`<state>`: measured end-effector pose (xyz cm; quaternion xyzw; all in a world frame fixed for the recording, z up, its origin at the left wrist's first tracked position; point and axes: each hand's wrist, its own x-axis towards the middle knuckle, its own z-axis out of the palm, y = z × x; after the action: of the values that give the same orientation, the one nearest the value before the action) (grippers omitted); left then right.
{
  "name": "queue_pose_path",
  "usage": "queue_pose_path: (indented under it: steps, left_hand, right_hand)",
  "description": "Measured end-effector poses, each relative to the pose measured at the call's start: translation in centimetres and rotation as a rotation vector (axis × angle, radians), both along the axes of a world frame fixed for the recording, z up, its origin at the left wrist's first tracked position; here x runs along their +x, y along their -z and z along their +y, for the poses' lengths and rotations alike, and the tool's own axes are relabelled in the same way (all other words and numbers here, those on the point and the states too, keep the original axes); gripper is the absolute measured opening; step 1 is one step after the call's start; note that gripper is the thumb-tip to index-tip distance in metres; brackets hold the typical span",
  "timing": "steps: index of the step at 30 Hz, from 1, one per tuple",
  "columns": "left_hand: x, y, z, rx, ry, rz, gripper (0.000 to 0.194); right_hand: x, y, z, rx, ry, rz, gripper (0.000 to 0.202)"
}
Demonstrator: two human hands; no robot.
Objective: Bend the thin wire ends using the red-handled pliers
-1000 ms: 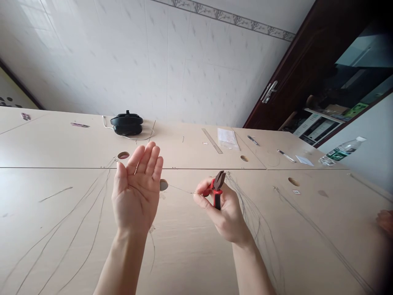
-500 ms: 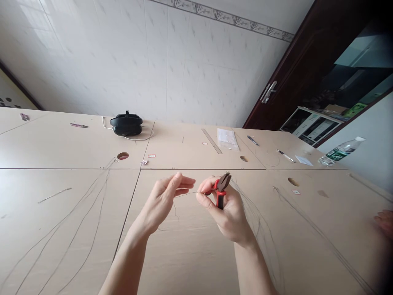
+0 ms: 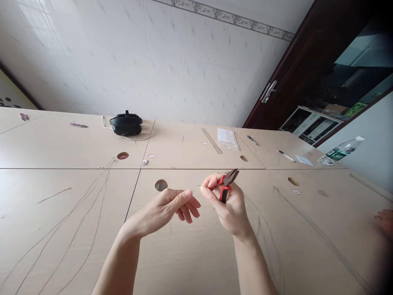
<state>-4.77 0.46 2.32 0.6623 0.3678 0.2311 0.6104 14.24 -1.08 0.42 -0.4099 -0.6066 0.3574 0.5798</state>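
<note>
My right hand (image 3: 231,209) holds red-handled pliers (image 3: 225,190) in its palm, with their dark jaws pointing up and right. Between its thumb and forefinger it pinches a thin wire (image 3: 200,186), whose short end sticks out to the left. Close by on the left is my left hand (image 3: 173,205), its thumb along the forefinger side and the other fingers loosely spread and bent downward. I make out nothing held in it. Below it, a faint strand hangs over the tabletop (image 3: 190,262).
Long thin wires (image 3: 82,221) fan out at left, and more wires (image 3: 319,233) run at right. Farther back are a black case (image 3: 126,124), a ruler (image 3: 211,141), a plastic packet (image 3: 227,139), pens (image 3: 285,155) and a water bottle (image 3: 342,150). Another person's hand (image 3: 385,221) shows at right.
My left hand has turned over, its fingers now drooping downward, and it has shifted slightly right and down, uncovering a round table hole. The pliers in my right hand have tilted rightward.
</note>
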Motion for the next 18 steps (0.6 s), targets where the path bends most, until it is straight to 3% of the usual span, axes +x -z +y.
queue_pose_path:
  steps: [6,12,18]
  left_hand:
    - [-0.5,0.5,0.3,0.070,0.001,0.117,0.053]
    - [0.8,0.8,0.0,-0.098,0.230,0.045,0.054]
    - [1.7,0.6,-0.7,-0.263,0.601,-0.317,0.052]
  right_hand:
    - [0.2,-0.2,-0.2,-0.005,-0.001,0.049,0.014]
    - [-0.1,-0.1,0.1,-0.025,0.068,0.115,0.016]
    - [-0.6,0.4,0.7,-0.019,0.102,0.171,0.016]
